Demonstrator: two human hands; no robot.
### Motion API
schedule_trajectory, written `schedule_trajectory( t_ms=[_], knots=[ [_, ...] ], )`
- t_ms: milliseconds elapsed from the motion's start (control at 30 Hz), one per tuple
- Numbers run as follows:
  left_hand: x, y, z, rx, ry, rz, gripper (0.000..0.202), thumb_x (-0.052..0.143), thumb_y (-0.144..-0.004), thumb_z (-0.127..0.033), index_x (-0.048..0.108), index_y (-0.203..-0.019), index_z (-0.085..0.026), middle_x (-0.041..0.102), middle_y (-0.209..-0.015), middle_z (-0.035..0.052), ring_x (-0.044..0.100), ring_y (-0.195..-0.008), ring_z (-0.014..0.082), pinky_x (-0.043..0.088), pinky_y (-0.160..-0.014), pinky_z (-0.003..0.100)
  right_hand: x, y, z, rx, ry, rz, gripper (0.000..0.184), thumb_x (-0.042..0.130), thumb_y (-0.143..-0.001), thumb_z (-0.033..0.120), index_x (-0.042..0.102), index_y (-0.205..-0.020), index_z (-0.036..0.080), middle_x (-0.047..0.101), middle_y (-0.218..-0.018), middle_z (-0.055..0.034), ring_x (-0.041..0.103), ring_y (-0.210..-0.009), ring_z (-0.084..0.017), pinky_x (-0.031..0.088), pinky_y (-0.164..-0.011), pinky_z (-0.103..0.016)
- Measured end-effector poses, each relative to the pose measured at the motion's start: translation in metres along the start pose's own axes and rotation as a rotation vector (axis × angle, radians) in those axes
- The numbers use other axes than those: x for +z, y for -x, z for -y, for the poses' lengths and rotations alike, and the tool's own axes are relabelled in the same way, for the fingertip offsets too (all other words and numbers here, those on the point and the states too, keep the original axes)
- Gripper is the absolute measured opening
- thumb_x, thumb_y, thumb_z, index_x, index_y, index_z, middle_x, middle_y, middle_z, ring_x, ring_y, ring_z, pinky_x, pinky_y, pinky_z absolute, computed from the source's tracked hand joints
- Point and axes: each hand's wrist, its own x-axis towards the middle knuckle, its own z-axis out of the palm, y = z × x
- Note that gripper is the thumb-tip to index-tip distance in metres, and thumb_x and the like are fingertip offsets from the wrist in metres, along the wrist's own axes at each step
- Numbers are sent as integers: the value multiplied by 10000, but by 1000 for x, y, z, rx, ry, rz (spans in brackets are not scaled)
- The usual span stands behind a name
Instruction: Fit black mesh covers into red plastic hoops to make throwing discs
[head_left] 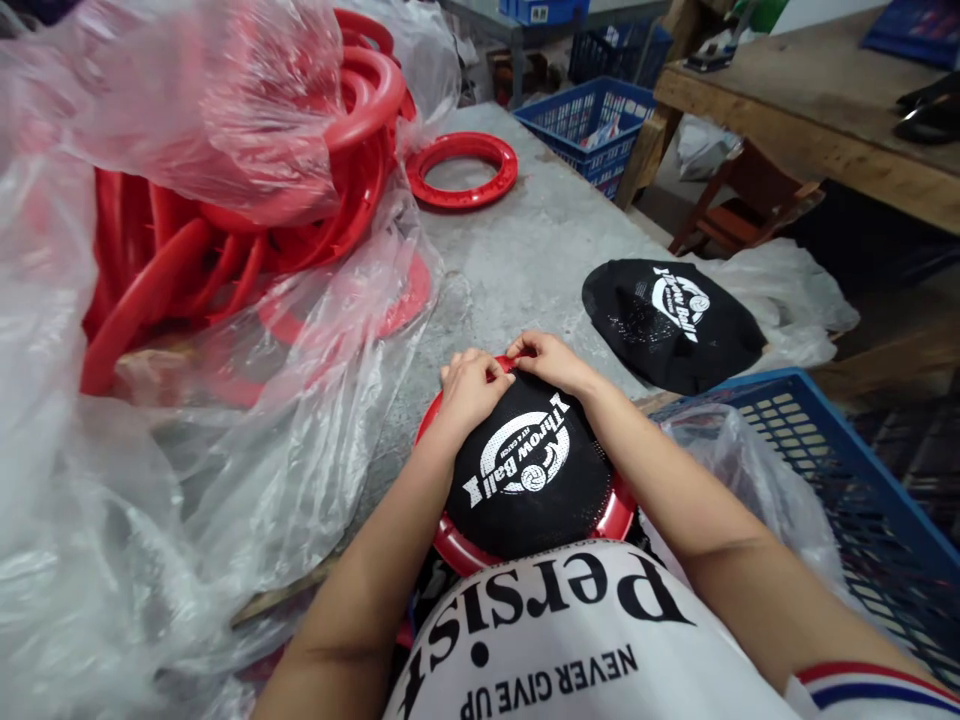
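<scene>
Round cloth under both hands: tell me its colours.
The round cloth is black with a white print, clearest in the head view.

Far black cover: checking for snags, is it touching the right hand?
Apart: the head view shows grey tabletop between the right hand and the far black cover.

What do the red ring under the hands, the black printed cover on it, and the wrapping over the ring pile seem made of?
Red ring: probably hard plastic, glossy, with bright highlights. Black cover: likely mesh fabric, fairly matte, speckled with tiny holes. Wrapping: thin, shiny plastic film, creased and see-through.
</scene>
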Motion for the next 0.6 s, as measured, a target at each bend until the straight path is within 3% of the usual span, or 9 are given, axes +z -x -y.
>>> schedule_trajectory(
  t_ms=[100, 267, 467, 600],
  knots=[
    [-3, 4, 0, 56, -90, 32, 169, 712, -839, -340, 621, -772, -214, 657, -1053, 63, 538, -1115, 292, 397, -990, 443, 0, 1, -1, -9, 0, 6, 132, 603, -760, 149, 670, -871, 174, 715, -877, -12, 636, -819, -151, 495, -795, -276],
    [-11, 9, 7, 69, -147, 45, 94, 685, -834, -252, 611, -795, -209, 637, -1006, 70, 562, -1052, 267, 440, -962, 394, 0, 2, 2, -24, 79, 13, 110, 586, -777, 154, 662, -854, 176, 716, -880, -18, 625, -812, -158, 488, -803, -291],
    [-7, 9, 14, 68, -46, -36, 153, 580, -875, -203, 571, -723, -215, 629, -920, 54, 585, -988, 231, 437, -1015, 396, 1, 8, 19, -312, 308, -145, 172, 545, -799, 108, 670, -888, 186, 703, -1032, -85, 597, -1035, -232, 434, -1003, -398],
    [-3, 8, 16, 48, -3, -79, 120, 587, -850, -184, 575, -735, -218, 623, -919, 52, 594, -989, 228, 457, -1000, 390, 7, 6, 20, -356, 283, -4, 147, 594, -786, 112, 690, -866, 191, 689, -1113, -86, 595, -1091, -232, 411, -1050, -412]
  ],
)
